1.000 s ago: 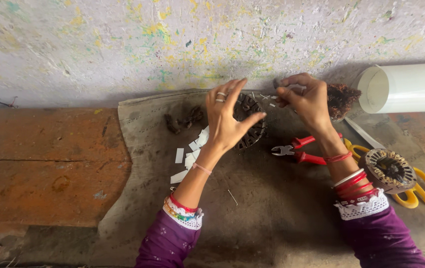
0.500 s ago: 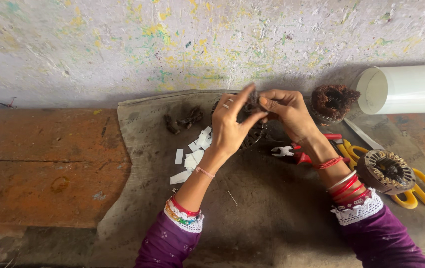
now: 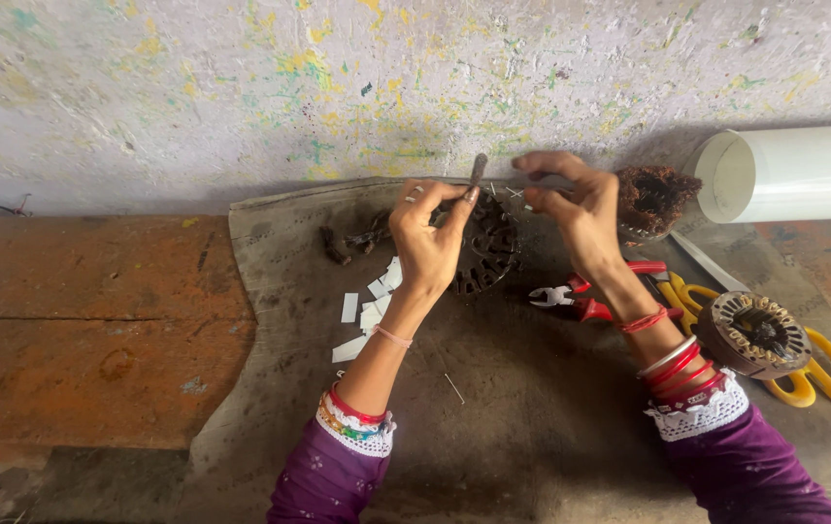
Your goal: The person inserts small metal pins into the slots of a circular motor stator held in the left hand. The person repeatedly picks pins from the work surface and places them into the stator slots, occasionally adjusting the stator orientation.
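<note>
— Where is room lying open?

— Bare mat (image 3: 532, 427) is stretching between the forearms.

— And what is crowding in?

— Red pliers (image 3: 581, 296) and yellow scissors (image 3: 823, 374) are lying beside the right hand (image 3: 581, 218); white paper strips (image 3: 367, 315) are sitting near the left hand (image 3: 430, 243).

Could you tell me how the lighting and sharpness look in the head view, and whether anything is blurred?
Head view: soft, even daylight with no glare; the left hand and right hand cast faint shadows on the grey mat. The stator and pliers are fairly sharp; the raised fingertips are slightly motion-blurred. The white pipe is bright but not blown out.
</note>
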